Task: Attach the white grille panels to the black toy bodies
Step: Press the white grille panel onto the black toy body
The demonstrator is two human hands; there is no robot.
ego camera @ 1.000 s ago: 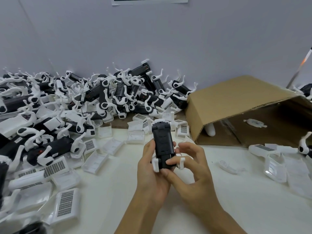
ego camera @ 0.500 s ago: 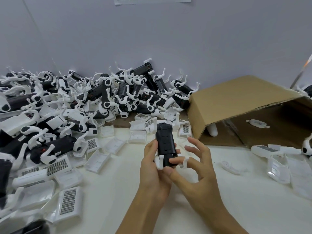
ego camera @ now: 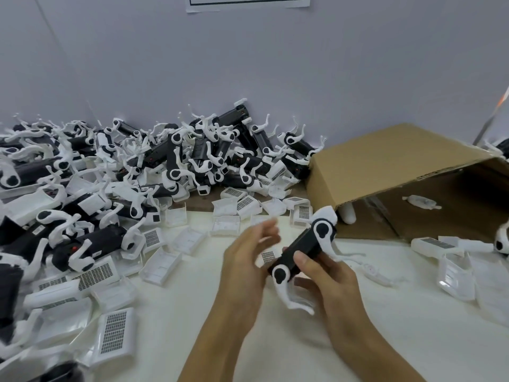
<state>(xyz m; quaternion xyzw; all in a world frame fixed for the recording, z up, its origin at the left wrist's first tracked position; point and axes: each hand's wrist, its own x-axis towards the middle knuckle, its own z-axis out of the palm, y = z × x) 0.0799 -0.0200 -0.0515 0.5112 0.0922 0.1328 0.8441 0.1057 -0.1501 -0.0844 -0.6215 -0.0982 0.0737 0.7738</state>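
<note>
So the body is in the right hand, fingers wrapped round its middle, held tilted above the desk roughly mid-desk, a bit toward the front edge. White legs stick out at both ends. The left hand is just beside it, fingers loose and apart, holding nothing, a little blurred.

My guess is the next bit is fetching a panel. The closest loose panel sits on the desk right behind the left hand, so no need to dig in the heap along the back-left edge. Tips: keep the right-hand fingers off the face the panel goes on, check which way up the panel is before pushing, line up one edge first and then press flat. I'd watch those thin legs too, they look easy to snag. Box at the back right is out of the way.
</note>
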